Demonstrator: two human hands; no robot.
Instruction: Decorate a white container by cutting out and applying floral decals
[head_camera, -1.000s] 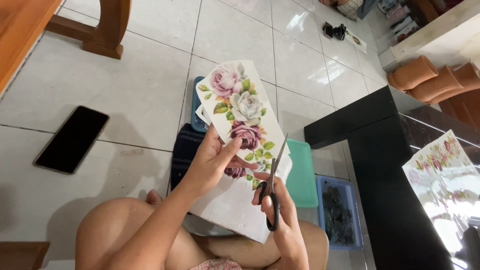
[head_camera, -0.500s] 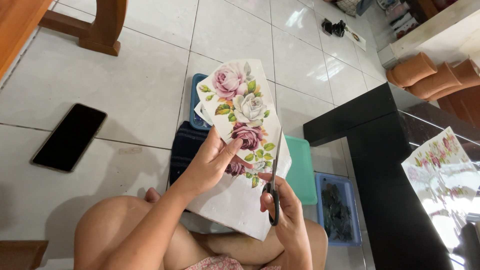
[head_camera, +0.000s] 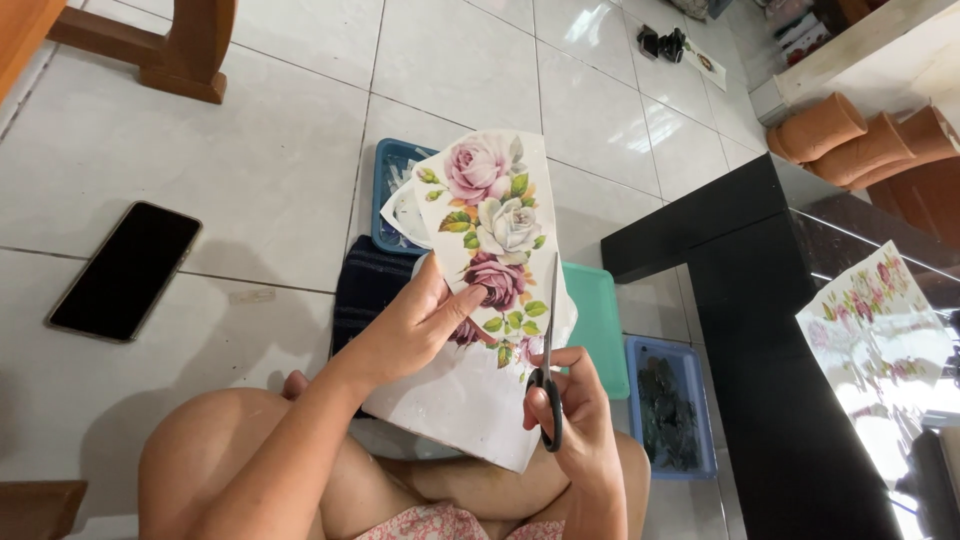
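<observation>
Two hands: scissors (head_camera: 549, 360), rose paper (head_camera: 490, 230).

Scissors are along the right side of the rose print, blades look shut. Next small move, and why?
Probably open the scissors and advance them up the sheet's right side. The right hand holds them with blades closed, tip beside the white rose. The left hand pinches the floral sheet near the dark rose, and the pink rose higher up looks uncut on that side.

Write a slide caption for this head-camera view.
Seated on a tiled floor, left hand holds a rose-print sheet while right hand cuts with scissors.
</observation>
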